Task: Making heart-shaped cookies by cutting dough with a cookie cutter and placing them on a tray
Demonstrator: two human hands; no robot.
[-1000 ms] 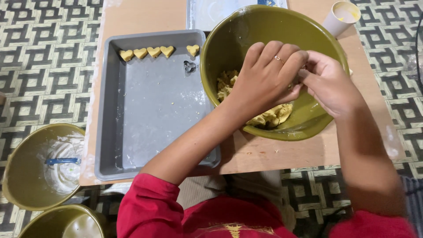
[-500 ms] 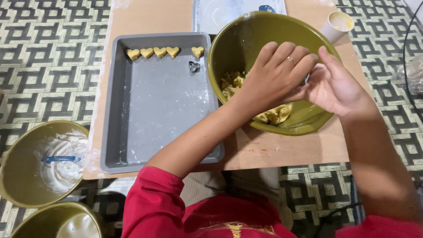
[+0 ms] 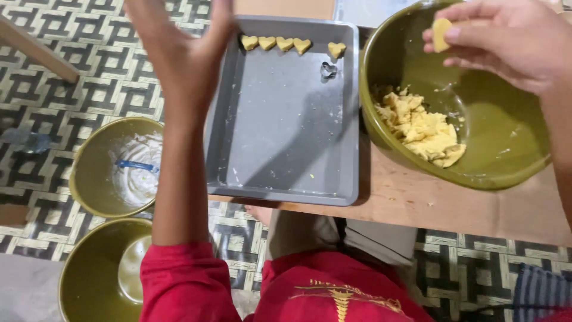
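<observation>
- Right hand: fingertips pinched on a flat yellow dough piece, above the glossy olive mixing bowl.
- Left hand: open, fingers spread, empty, left of that bowl.
- Crumbly dough lump inside bowl.
- Grey metal baking tray just left of bowl: five heart-shaped cookies, metal heart cutter.

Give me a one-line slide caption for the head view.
Right hand holds a dough piece over the green bowl; left hand is raised, open, beside the grey tray.
</observation>
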